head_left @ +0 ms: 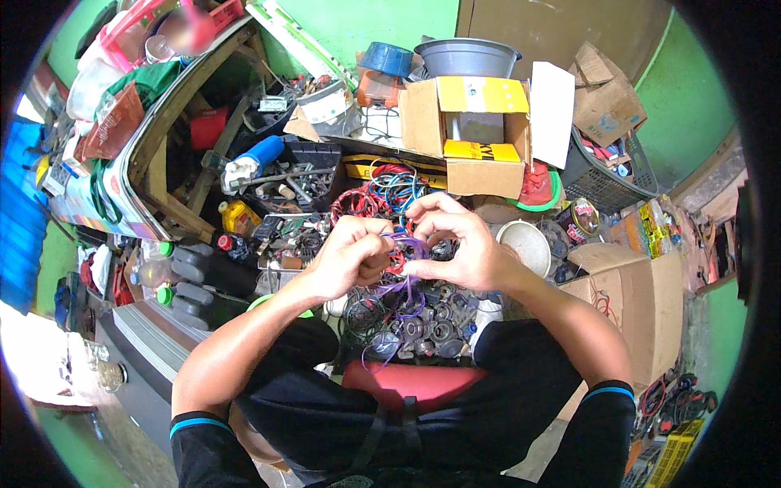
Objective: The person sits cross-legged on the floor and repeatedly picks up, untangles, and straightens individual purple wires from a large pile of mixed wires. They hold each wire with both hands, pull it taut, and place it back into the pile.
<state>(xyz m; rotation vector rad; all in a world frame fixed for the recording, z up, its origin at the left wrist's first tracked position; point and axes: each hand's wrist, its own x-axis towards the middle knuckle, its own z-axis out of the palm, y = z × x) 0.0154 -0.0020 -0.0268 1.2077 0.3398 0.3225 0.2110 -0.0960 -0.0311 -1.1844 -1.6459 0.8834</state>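
Both my hands are raised in front of me over a heap of parts, with a thin purple wire [412, 299] between them. My left hand [350, 256] is closed in a fist-like pinch on the wire. My right hand [464, 244] curves around the wire's loops, thumb below and fingers above, gripping it loosely. Loose turns of the wire hang below my hands, and one end trails down toward the red pad [415, 381] at my lap. Under the hands lie several round metal parts [442, 331] and a coil of dark wire [366, 313].
Beyond my hands lies a tangle of red and blue cables [399, 189]. Further back stand an open cardboard box [486, 177], a black bin of tools [305, 154] and a grey basin [468, 58]. At right are a white bowl [525, 248] and another carton [651, 317]; dark bottles [195, 268] stand left.
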